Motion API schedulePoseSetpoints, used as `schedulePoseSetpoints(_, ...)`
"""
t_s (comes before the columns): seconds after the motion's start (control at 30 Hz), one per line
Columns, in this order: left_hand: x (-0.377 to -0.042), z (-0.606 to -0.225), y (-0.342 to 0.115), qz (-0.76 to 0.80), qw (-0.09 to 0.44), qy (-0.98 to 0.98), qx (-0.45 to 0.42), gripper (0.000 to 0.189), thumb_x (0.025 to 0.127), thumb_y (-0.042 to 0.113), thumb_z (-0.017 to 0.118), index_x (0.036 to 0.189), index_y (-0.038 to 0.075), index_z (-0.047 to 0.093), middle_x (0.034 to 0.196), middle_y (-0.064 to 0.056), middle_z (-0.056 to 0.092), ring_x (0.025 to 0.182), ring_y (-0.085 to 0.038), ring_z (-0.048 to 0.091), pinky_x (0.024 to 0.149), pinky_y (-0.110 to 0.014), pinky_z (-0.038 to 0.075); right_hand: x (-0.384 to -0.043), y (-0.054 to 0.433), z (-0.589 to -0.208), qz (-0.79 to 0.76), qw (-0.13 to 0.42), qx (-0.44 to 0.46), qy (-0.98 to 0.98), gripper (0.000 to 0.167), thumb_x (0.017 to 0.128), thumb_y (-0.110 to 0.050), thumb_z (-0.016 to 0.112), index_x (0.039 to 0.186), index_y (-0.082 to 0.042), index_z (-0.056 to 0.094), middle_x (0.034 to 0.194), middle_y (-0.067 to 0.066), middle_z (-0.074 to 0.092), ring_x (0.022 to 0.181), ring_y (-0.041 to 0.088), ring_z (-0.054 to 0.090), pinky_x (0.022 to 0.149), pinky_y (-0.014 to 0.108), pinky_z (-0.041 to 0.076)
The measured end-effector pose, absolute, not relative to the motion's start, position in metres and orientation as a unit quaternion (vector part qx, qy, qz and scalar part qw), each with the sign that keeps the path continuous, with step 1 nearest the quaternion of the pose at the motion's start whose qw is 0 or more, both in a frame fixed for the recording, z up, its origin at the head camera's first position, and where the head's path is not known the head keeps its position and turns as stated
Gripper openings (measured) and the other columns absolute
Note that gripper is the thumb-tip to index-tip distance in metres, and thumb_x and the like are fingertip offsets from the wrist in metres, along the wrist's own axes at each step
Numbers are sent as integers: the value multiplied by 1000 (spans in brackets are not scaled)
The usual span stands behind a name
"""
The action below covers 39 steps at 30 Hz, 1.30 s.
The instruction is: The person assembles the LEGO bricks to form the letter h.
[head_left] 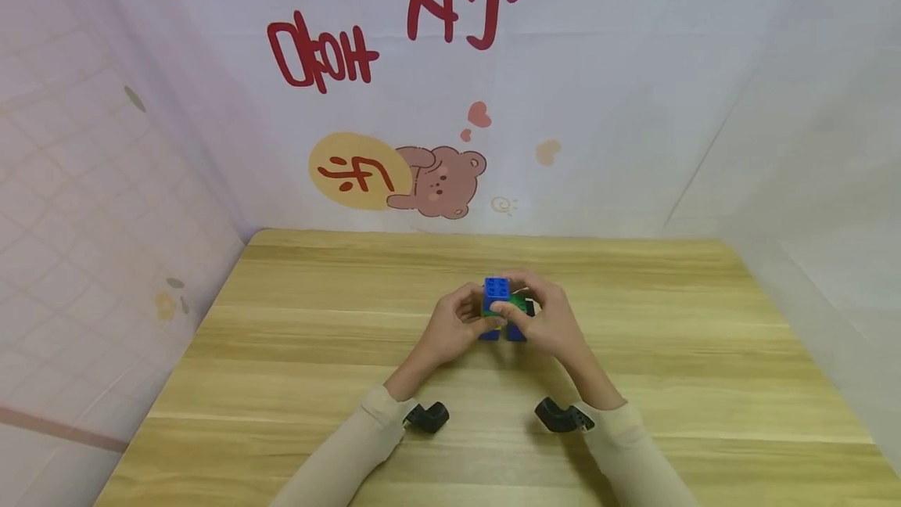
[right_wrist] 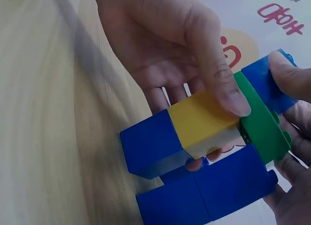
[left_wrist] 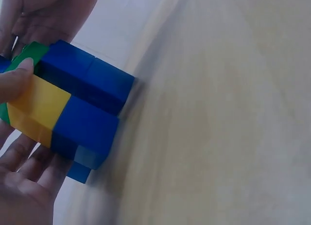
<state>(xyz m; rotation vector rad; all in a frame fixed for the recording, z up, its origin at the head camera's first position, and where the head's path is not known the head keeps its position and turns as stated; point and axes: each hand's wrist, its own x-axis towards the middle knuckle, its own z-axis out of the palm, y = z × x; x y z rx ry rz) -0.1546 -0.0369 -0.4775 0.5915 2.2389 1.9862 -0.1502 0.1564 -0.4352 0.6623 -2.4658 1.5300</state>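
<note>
Both hands hold one build of toy building bricks above the middle of the wooden table. Its green brick (right_wrist: 262,125) spans two legs: one is a yellow brick (right_wrist: 201,120) over a blue brick (right_wrist: 151,143), the other is two stacked blue bricks (right_wrist: 233,183). A studded blue brick (head_left: 496,288) tops the green one. My left hand (head_left: 453,329) grips the yellow leg, thumb at the yellow-green joint and fingers behind. With its thumb on the top blue brick, my right hand (head_left: 552,321) holds the upper part from the other side; some of its fingers are hidden.
The wooden table (head_left: 317,280) runs up to a white printed backdrop (head_left: 598,84) with a bear and red characters. Pale sheets hang along both sides. A black device (head_left: 427,418) sits at the left sleeve cuff, another black device (head_left: 563,416) at the right.
</note>
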Motion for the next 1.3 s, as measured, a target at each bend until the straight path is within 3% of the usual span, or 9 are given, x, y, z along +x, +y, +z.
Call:
schedulePoseSetpoints(0.17,-157,-475,-45,633,58,742,212,42,88,17,83,126,17,65,120,-6,72,114,-20,69,105,-36,57,-151,161,-439,492,63,226,-839,36,88,-20,83,122,-15,72,110,5,74,100,21,66,90,45,58)
schedulePoseSetpoints(0.3,-162,-469,-57,636,78,730,236,52,87,7,82,134,11,60,126,-12,67,121,-27,65,109,-41,54,-154,165,-442,472,48,224,-852,31,87,-26,84,114,-17,73,111,-1,74,98,15,66,88,39,59)
schedulePoseSetpoints(0.5,-171,-464,-70,642,75,725,236,51,90,-2,75,138,3,58,132,-22,63,127,-39,61,110,-46,53,-157,172,-440,470,25,201,-859,36,87,-29,84,118,-15,72,115,2,75,105,20,66,99,51,57)
schedulePoseSetpoints(0.77,-179,-469,-73,628,31,759,169,45,92,2,75,134,1,61,131,-22,65,124,-32,63,109,-45,54,-159,179,-439,462,18,196,-865,43,87,-30,83,124,-12,71,120,7,74,111,25,68,104,56,54)
schedulePoseSetpoints(0.93,-183,-472,-72,622,19,768,151,45,91,5,76,134,2,62,129,-15,66,125,-30,63,108,-42,54,-161,186,-440,462,27,197,-864,42,87,-27,84,124,-10,71,119,7,75,110,26,69,105,56,54)
schedulePoseSetpoints(1.3,-192,-476,-59,602,62,781,156,58,89,16,81,141,6,57,138,-16,63,131,-34,60,114,-49,48,-165,199,-441,452,25,197,-870,42,87,-28,84,123,-10,72,117,6,75,109,22,69,103,52,56)
